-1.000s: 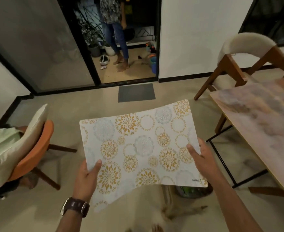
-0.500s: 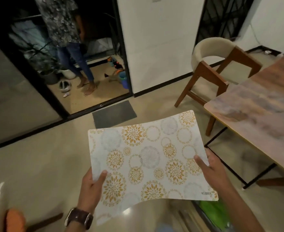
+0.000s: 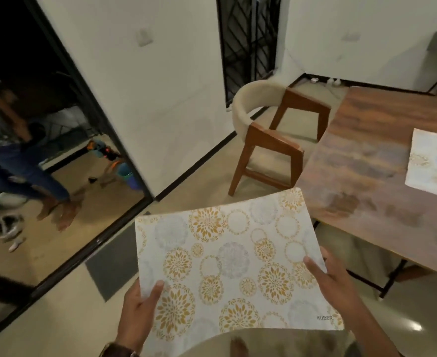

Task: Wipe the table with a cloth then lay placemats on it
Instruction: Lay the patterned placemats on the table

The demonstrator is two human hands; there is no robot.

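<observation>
Left of the table (image 3: 366, 161), off its near corner: placemat (image 3: 227, 261), patterned side up, held level over the floor, not yet above the top. Left hand (image 3: 137, 310) pinches near-left edge, thumb on top; right hand (image 3: 333, 279) grips right edge, thumb on top. Second mat (image 3: 433, 161) already laid on table, far right. Chair (image 3: 268, 135) beyond the table's left edge. Step, as judged: carry mat over w/ both hands, keep it flat, set it square to table edge, well apart from the laid mat, then smooth it down.
</observation>
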